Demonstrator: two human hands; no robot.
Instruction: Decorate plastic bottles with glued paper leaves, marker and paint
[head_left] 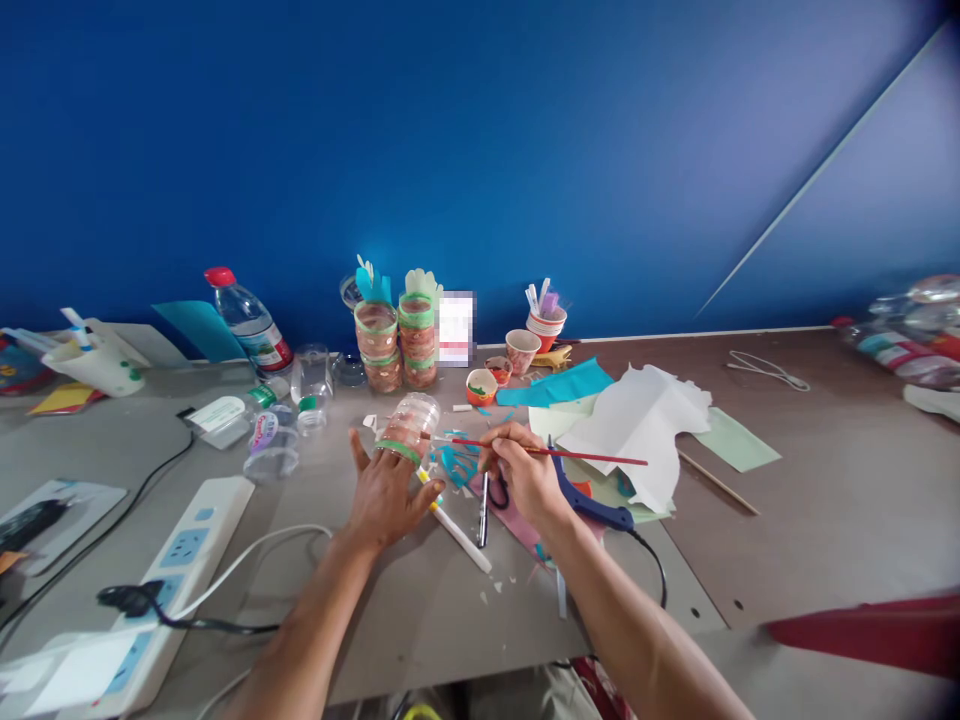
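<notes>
My right hand (521,470) pinches a thin red-handled paintbrush (592,457), its bristles pointing left against a clear plastic jar (417,412). The jar lies tilted, with a green band at its near end and reddish-brown paint on its side. My left hand (386,500) steadies that near end; thumb and one finger stick out while the others are partly hidden by the jar. Beneath the hands lie a white-and-yellow marker (461,535), a black pen (483,515) and blue paper scraps (454,463). Small paint cups (481,388) stand beyond the brush.
Two painted jars (418,340) with paper tops stand by the blue wall. A blue glue gun (600,508) with a cord and crumpled white paper (637,425) lie right. A power strip (180,570), cables and a red-capped bottle (251,325) are left.
</notes>
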